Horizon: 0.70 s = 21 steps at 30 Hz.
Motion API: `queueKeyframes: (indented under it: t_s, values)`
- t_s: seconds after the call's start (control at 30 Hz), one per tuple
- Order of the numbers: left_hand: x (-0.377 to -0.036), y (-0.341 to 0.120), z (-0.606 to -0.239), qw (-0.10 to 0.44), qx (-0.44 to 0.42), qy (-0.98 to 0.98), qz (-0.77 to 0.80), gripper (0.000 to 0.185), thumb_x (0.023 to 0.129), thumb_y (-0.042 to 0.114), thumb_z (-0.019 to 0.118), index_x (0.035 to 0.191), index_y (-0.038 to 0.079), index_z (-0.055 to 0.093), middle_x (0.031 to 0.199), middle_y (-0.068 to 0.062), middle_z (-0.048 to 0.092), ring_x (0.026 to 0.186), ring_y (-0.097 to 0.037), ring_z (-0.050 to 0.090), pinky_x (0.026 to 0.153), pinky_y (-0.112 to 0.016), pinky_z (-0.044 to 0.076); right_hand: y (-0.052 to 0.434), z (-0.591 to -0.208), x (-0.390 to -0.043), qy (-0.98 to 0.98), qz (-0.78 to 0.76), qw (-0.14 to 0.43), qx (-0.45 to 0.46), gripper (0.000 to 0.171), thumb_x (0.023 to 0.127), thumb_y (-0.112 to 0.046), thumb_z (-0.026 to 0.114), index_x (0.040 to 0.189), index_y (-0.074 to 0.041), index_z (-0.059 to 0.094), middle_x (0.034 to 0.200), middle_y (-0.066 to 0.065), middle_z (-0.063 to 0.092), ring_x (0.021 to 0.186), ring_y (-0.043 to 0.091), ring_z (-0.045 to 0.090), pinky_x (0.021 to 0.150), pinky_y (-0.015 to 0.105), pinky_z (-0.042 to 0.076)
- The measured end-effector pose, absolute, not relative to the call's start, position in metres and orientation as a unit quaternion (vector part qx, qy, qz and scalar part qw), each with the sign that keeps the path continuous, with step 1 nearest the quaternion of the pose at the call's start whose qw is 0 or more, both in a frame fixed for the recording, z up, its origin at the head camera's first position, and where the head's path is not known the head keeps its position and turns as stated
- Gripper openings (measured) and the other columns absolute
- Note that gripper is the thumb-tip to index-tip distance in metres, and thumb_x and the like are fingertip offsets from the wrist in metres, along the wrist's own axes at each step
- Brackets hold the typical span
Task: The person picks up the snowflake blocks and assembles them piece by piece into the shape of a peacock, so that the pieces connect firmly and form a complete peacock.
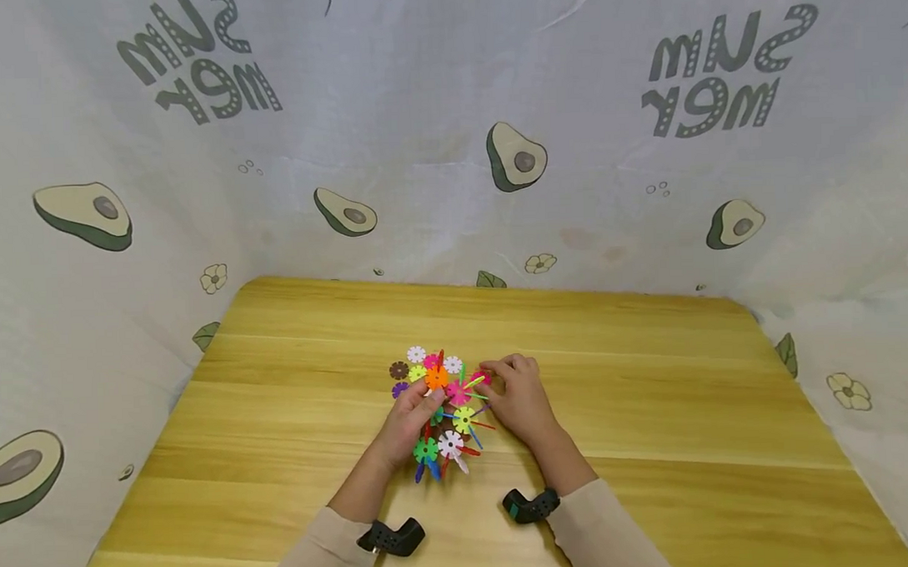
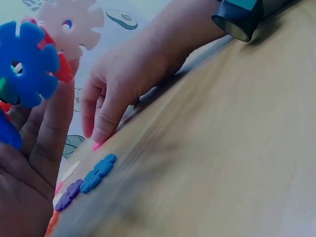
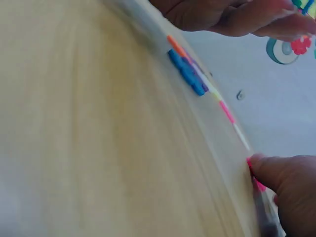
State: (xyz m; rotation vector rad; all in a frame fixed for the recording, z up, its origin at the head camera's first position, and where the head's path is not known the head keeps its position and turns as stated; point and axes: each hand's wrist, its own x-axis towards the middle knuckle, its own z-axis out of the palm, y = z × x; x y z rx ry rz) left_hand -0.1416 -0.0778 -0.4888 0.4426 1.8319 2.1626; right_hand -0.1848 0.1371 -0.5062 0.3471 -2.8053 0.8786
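A cluster of interlocked plastic snowflake discs (image 1: pixel 450 421) in many colours stands at the middle of the wooden table (image 1: pixel 652 377). My left hand (image 1: pixel 426 397) grips it from the left; up close a blue disc (image 2: pixel 27 61) and a pale disc (image 2: pixel 69 22) of it stick up above my palm (image 2: pixel 27 168). My right hand (image 1: pixel 490 374) is just right of the cluster, fingers curled down, pinching a pink disc (image 2: pixel 95 146) that lies flat on the table. My right thumb (image 3: pixel 281 175) presses that pink disc (image 3: pixel 257 183).
Loose discs lie flat behind the cluster: white (image 1: pixel 416 354), brown (image 1: pixel 399 370), purple (image 1: pixel 400 389), and a blue one (image 2: pixel 98 173). Avocado-print cloth (image 1: pixel 449 150) walls the table at the back and both sides.
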Motion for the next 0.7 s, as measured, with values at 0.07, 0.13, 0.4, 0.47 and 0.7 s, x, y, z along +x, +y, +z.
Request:
queueKeyframes:
  t_s: [0.07, 0.13, 0.4, 0.47, 0.7]
  values:
    - [-0.141, -0.077, -0.491, 0.143, 0.157, 0.644, 0.735, 0.044, 0.109, 0.025, 0.042, 0.131, -0.012, 0.049, 0.1, 0.004, 0.074, 0.091, -0.002, 0.07, 0.088, -0.02, 0.058, 0.137, -0.504, -0.183, -0.948, 0.296, 0.071, 0.096, 0.033, 0.089, -0.023, 0.081, 0.119, -0.011, 0.074, 0.11, 0.011, 0.059, 0.107, 0.032, 0.047, 0.087, 0.044, 0.048]
    - [-0.141, -0.075, -0.491, 0.149, 0.16, 0.662, 0.716, 0.041, 0.109, 0.026, 0.043, 0.129, -0.009, 0.051, 0.103, -0.005, 0.075, 0.091, -0.003, 0.07, 0.086, -0.02, 0.058, 0.137, -0.502, -0.183, -0.95, 0.297, 0.055, 0.083, 0.03, 0.089, -0.021, 0.08, 0.116, -0.01, 0.073, 0.112, 0.012, 0.059, 0.108, 0.032, 0.047, 0.09, 0.046, 0.048]
    - [-0.141, -0.071, -0.491, 0.169, 0.183, 0.722, 0.645, 0.041, 0.11, 0.032, 0.043, 0.13, -0.002, 0.057, 0.117, -0.022, 0.068, 0.103, -0.009, 0.062, 0.098, -0.025, 0.05, 0.15, -0.501, -0.187, -0.835, 0.548, 0.018, 0.054, 0.013, 0.095, -0.014, 0.073, 0.104, -0.005, 0.073, 0.094, 0.003, 0.074, 0.083, 0.011, 0.064, 0.074, 0.022, 0.054]
    - [-0.141, -0.071, -0.492, 0.178, 0.183, 0.725, 0.64, 0.042, 0.111, 0.034, 0.042, 0.132, 0.0, 0.056, 0.119, -0.022, 0.068, 0.106, -0.01, 0.062, 0.101, -0.026, 0.049, 0.154, -0.5, -0.188, -0.781, 0.62, 0.003, 0.08, 0.018, 0.097, -0.01, 0.069, 0.11, 0.002, 0.072, 0.095, -0.001, 0.076, 0.082, 0.007, 0.068, 0.076, 0.02, 0.058]
    - [-0.142, -0.07, -0.496, 0.191, 0.169, 0.728, 0.636, 0.046, 0.111, 0.036, 0.038, 0.14, 0.003, 0.052, 0.127, -0.019, 0.065, 0.109, -0.011, 0.06, 0.104, -0.033, 0.048, 0.155, -0.498, -0.186, -0.746, 0.643, -0.043, 0.168, 0.029, 0.103, -0.007, 0.059, 0.124, 0.011, 0.065, 0.101, 0.007, 0.078, 0.084, 0.002, 0.07, 0.082, 0.019, 0.059]
